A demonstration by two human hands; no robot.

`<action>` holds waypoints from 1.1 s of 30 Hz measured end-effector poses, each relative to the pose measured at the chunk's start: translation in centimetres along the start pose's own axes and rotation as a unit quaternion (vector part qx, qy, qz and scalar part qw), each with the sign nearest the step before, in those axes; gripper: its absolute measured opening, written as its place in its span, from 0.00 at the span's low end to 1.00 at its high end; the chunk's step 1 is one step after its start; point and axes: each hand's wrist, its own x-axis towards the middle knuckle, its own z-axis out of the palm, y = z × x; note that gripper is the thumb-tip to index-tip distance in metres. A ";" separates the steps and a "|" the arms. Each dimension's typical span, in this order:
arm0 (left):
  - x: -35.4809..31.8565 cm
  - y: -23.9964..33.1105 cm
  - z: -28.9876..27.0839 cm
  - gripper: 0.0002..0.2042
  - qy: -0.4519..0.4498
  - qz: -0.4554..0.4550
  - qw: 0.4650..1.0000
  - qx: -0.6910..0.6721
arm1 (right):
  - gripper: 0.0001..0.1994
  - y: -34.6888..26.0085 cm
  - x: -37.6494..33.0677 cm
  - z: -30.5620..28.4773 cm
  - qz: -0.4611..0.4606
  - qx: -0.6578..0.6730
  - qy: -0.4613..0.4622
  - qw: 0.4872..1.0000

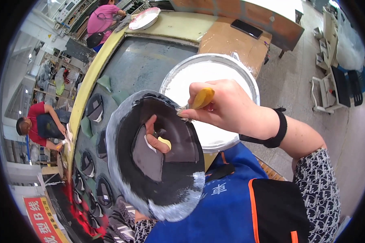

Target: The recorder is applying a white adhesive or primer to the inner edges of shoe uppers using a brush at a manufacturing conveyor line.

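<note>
My left hand (pixel 156 139) holds up a black, oval shoe upper piece (pixel 158 156) with a grey patch; only its thumb and a finger show through the opening, the rest is hidden behind it. White glue coats the piece's rim. My right hand (pixel 223 107) grips a yellow-handled brush (pixel 202 98), its tip touching the upper right edge of the black piece. Right behind both hands stands a round metal basin (pixel 239 73) of white glue.
A long conveyor belt (pixel 142 65) with a yellow edge carries several black upper pieces (pixel 94 108) away from me. A person in red (pixel 42 125) works at its left, a person in pink (pixel 103 18) at the far end. A wooden table (pixel 231 40) stands behind the basin.
</note>
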 end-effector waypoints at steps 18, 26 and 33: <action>5.4 5.3 1.3 0.16 0.022 0.639 0.615 0.462 | 0.17 0.4 -0.7 -2.5 0.366 0.373 -0.135 0.841; 1.7 6.4 4.2 0.13 0.059 0.508 0.755 0.411 | 0.11 1.4 0.4 0.1 0.223 0.251 -0.031 0.942; -1.0 5.8 1.8 0.12 0.144 0.195 0.946 0.217 | 0.06 1.7 2.2 -2.2 0.059 0.184 0.127 0.973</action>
